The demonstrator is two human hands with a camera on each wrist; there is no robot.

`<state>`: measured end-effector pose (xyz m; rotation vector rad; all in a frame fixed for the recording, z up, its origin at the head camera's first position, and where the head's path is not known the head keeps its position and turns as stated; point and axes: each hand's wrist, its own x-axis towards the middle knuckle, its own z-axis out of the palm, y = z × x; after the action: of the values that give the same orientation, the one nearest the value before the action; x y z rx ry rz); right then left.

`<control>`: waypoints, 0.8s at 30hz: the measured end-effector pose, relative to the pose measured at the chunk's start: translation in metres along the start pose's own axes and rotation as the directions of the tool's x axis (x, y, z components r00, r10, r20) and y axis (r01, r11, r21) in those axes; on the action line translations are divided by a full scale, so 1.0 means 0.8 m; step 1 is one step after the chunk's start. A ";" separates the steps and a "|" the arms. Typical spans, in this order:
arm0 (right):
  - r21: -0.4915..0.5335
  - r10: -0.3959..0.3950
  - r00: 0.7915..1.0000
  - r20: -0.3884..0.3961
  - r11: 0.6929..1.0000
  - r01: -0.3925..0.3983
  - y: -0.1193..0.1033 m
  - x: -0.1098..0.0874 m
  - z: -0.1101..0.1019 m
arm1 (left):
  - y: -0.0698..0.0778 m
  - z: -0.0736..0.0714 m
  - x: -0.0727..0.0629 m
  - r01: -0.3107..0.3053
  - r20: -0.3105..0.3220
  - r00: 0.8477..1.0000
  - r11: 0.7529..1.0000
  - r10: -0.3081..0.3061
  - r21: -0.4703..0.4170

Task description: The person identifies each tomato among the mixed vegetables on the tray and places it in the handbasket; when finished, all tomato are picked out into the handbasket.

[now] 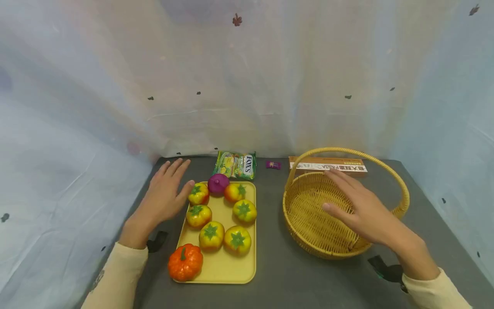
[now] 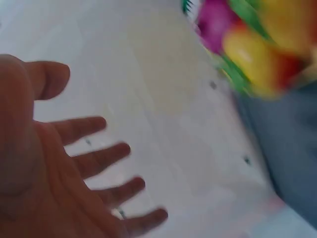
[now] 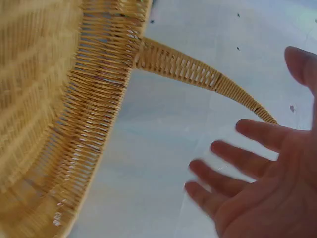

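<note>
My left hand (image 1: 164, 193), fingers straight and palm bare in the left wrist view, hovers beside the upper left of a yellow tray (image 1: 231, 271). On that tray lie several yellow-green persimmons (image 1: 212, 237) with green leafy tops, an orange pumpkin (image 1: 185, 262) at the near left corner and a round purple vegetable (image 1: 218, 184) at the far edge. Over the right part of a wicker basket (image 1: 324, 219) with a tall arched handle (image 1: 343, 150), my right hand (image 1: 366, 210) is held with straight fingers and nothing in it. The basket's woven inside shows no contents.
Behind the tray lies a green FOX'S candy bag (image 1: 235, 165). A small purple wrapped sweet (image 1: 273, 165) is to its right, and a long brown pasta box (image 1: 332, 166) lies behind the basket. Pale curtains (image 1: 247, 86) enclose the grey table (image 1: 270, 274) at the back and sides.
</note>
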<state>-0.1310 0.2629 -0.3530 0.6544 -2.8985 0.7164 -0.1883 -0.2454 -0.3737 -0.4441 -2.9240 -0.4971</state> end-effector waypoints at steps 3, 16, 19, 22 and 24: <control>0.017 -0.048 0.998 -0.034 0.999 0.049 0.001 -0.020 0.000 | -0.031 -0.004 -0.021 -0.025 0.008 1.000 0.997 0.026 -0.073; 0.109 -0.287 0.931 -0.224 0.942 0.317 -0.002 -0.034 0.058 | -0.108 0.030 -0.049 -0.034 0.071 0.996 0.989 0.045 -0.143; 0.125 -0.333 0.916 -0.226 0.922 0.366 -0.014 -0.020 0.080 | -0.114 0.049 -0.034 -0.019 0.103 0.994 0.989 0.035 -0.146; 0.118 -0.361 0.910 -0.203 0.914 0.389 -0.032 -0.004 0.101 | -0.118 0.070 -0.020 -0.008 0.131 0.991 0.988 0.028 -0.154; 0.125 -0.360 0.918 -0.167 0.916 0.382 -0.045 0.005 0.114 | -0.120 0.083 -0.012 -0.003 0.151 0.988 0.989 0.026 -0.148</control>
<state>-0.1179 0.1906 -0.4177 1.0872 -2.4988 0.8959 -0.2154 -0.3120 -0.4665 -0.5450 -3.0385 -0.7116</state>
